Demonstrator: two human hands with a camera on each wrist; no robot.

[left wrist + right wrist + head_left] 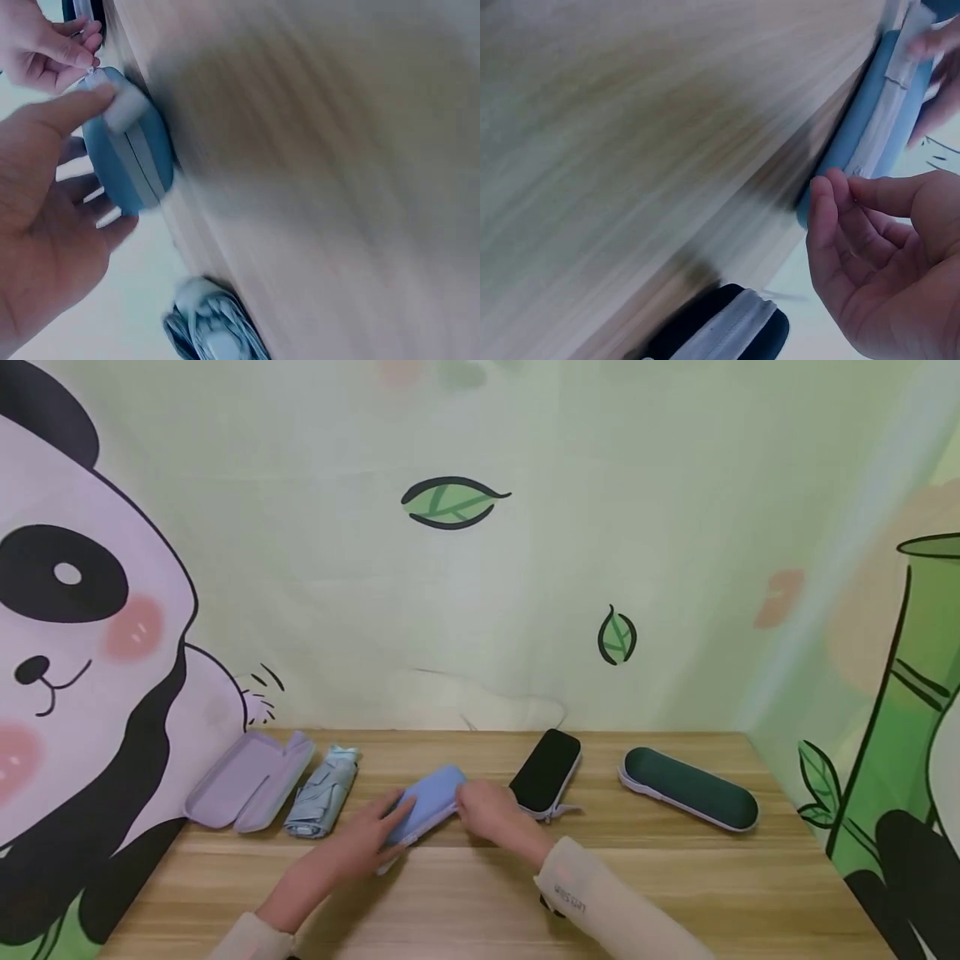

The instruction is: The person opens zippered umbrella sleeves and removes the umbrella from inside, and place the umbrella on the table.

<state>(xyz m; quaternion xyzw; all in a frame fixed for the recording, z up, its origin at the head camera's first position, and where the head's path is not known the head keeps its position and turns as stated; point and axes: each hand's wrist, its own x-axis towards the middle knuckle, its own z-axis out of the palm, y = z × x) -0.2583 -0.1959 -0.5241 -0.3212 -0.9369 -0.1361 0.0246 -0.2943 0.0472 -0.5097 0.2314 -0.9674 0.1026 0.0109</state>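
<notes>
A blue zip case [435, 793] lies slantwise on the table between both hands. My left hand [360, 839] grips its near end; in the left wrist view the thumb lies over a pale strap [126, 110] at that end, with the other fingers along the case's side. At the far end my right hand [487, 814] pinches something small on the zipper, likely the zipper pull. The right wrist view shows thumb and fingertips meeting at the pale zipper band [877, 135], which looks closed along the visible length. The pull itself is mostly hidden by the fingertips.
Left of the hands lie a folded light-blue umbrella [322, 793] and an open lilac case [232, 781]. A black zip case [547, 768] sits just beyond the right hand. Farther right is a dark green case [690, 785]. A printed cloth wall [525, 568] borders the table's back.
</notes>
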